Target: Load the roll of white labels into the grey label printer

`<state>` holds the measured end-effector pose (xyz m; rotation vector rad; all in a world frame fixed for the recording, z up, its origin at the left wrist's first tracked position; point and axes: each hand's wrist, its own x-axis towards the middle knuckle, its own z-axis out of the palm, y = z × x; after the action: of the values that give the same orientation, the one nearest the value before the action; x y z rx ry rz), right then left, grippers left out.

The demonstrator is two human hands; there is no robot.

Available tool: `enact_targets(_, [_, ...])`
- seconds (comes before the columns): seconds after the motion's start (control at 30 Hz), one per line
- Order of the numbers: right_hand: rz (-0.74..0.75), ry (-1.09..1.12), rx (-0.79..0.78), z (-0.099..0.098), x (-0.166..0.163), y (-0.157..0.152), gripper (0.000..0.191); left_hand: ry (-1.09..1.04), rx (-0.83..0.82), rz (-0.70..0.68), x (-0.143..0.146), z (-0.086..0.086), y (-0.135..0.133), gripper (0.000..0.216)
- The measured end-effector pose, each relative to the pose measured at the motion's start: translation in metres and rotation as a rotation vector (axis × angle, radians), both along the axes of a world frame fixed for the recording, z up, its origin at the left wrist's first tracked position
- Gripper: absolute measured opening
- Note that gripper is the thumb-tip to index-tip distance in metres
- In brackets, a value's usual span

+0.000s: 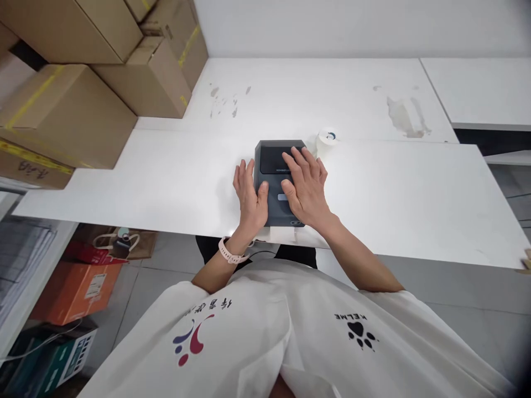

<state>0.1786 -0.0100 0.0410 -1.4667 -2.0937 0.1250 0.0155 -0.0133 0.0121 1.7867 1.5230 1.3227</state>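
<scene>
A dark grey label printer (274,161) stands near the front edge of the white table. My left hand (252,203) rests along its left side, fingers stretched out and the thumb on the top edge. Across the right part of its lid lies my right hand (307,190), fingers spread, covering some of the dark window and the light button. Neither hand is closed around anything. Just behind the right fingers sits a white paper roll (326,145), partly hidden. A pale strip of paper (282,235) shows at the printer's front, by the table edge.
Cardboard boxes (70,113) are stacked on the table's left end. The white table (398,193) stretches right to a gap beside another surface. On the floor at left are an orange box (78,287) and a green box (58,362). A thin cable hangs below the table edge.
</scene>
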Motion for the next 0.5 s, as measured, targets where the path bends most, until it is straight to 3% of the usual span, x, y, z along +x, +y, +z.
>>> enact_targets(0.2, [-0.042,0.215,-0.005,-0.006,0.002,-0.001,0.057,-0.001,0.026,0.001,0.001,-0.002,-0.002,0.061])
enact_targets(0.37, [-0.085,0.439,-0.061,-0.027,0.008,-0.017,0.066,-0.193,0.050,0.265,-0.013,-0.022,-0.056,0.043])
enact_targets(0.4, [-0.091,0.463,-0.087,-0.031,0.009,-0.020,0.068,-0.242,-0.052,0.232,-0.017,-0.028,-0.070,0.041])
enact_targets(0.5, [-0.100,0.470,-0.160,-0.037,0.010,-0.028,0.074,-0.380,-0.557,-0.114,-0.020,-0.038,-0.095,0.060])
